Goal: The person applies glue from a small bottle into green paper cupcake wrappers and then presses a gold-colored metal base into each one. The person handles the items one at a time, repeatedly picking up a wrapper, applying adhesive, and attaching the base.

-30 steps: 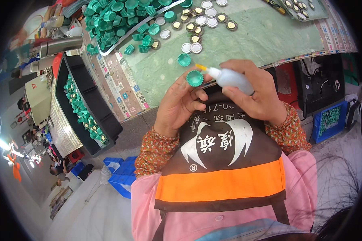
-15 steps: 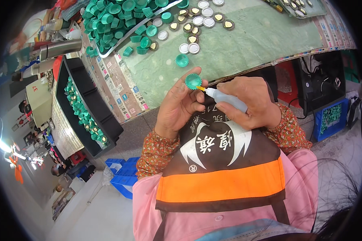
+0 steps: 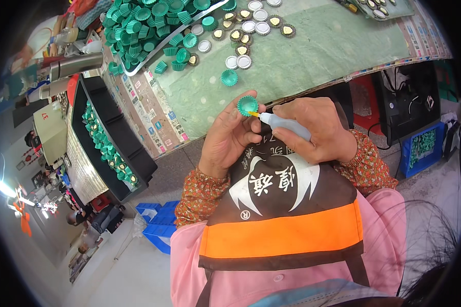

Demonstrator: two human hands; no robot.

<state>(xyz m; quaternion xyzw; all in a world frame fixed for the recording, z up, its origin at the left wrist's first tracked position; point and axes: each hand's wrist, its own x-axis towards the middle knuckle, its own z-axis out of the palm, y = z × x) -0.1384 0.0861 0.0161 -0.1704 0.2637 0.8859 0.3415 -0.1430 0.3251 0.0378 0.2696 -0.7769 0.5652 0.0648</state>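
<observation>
Between the fingertips of my left hand is a small green fluted cup, its hollow side facing up toward me. My right hand is wrapped round a translucent squeeze bottle with a thin yellow tip. That tip reaches into the cup at its lower right rim. Just beyond my hands, one more green cup lies alone on the table. Farther off are several white round caps and dark fluted pieces with pale gold centres.
A tray heaped with green cups stands at the far left of the green-covered table. A black bin holding more green pieces is at the left. Blue crates sit on the floor, another blue crate at the right.
The bottle's yellow tip has moved from the cup's edge a little farther inside it, to the left. My left hand still holds the cup, which has shifted slightly.
</observation>
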